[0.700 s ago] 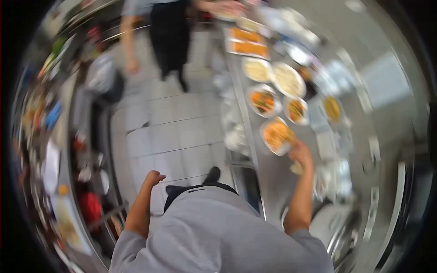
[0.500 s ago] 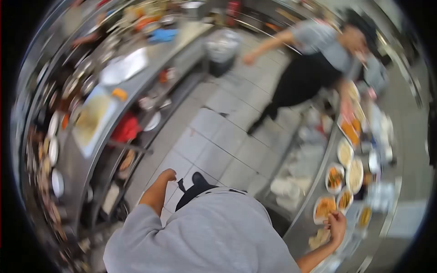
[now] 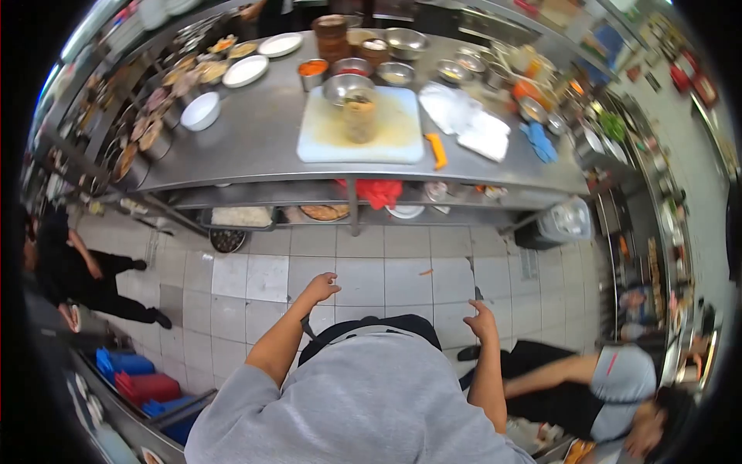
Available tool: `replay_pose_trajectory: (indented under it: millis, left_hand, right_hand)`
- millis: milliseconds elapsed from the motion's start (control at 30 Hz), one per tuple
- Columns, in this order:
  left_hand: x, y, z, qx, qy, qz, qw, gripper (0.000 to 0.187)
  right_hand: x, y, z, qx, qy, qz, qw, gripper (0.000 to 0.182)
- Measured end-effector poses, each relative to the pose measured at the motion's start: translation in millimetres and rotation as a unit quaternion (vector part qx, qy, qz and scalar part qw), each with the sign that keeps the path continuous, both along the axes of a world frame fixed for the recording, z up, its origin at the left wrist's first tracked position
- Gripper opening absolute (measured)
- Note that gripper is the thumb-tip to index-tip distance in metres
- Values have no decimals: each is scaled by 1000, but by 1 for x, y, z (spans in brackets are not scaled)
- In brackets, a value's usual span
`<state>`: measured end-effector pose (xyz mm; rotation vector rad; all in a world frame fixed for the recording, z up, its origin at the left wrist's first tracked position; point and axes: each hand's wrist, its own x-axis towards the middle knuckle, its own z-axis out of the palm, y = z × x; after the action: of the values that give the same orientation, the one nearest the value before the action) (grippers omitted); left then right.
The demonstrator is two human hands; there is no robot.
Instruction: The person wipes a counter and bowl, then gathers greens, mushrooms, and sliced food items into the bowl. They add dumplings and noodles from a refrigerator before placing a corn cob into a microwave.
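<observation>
Over the tiled floor (image 3: 359, 267), my left hand (image 3: 323, 286) hangs in front of my body, fingers loosely apart and nothing in it. My right hand (image 3: 482, 319) is also held out low, thumb and fingers apart, holding nothing. Both are short of the steel counter (image 3: 255, 158) ahead. On that counter lies a white cutting board (image 3: 321, 139) with yellow stains, bearing a clear container (image 3: 360, 122) and a metal bowl (image 3: 340, 87). An orange handle (image 3: 437, 151) lies beside the board, near white cloths (image 3: 483, 133) and a blue cloth (image 3: 539, 143).
A co-worker in a grey shirt (image 3: 622, 375) leans close on my right. Another person in black (image 3: 89, 267) stands at far left. A lined bin (image 3: 564, 223) stands at the counter's right end. A white bowl (image 3: 201, 111) and metal bowls (image 3: 406, 42) sit on the counter.
My view has swung left, from the aisle to the counter with the cutting board. My right hand has come away from the plates of food. The co-worker now appears at lower right.
</observation>
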<state>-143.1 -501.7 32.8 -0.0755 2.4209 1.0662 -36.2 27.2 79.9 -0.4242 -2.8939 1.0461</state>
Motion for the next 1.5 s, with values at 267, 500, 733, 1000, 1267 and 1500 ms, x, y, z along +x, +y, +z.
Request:
replay_pose_trajectory:
  millis: [267,500,733,1000,1267,1500]
  left_hand:
    - [-114,-37,113,192,70,314,927,21]
    - [-303,11,225,214,175,280,919,39]
    - [-393,50,251,277,162,300,898,38]
    - [-415,53,242,283,182,247,909,56]
    - [-438,51,246,253,165,145,942,87]
    - [-483,70,230,233,273,76,930,86]
  right_hand:
    - [-200,-31,34,-172,-100,102,975,38]
    - [-351,-39,108,-274,-151,127,941,31]
    - [-509,-34,162,-195,-61,199,958,27]
    - [-596,-124,232,-157,-146,308,927,39]
    - [-592,-176,233,-228,-110,354,900,81]
    - [-635,-235,194,-205,67,425,879,95]
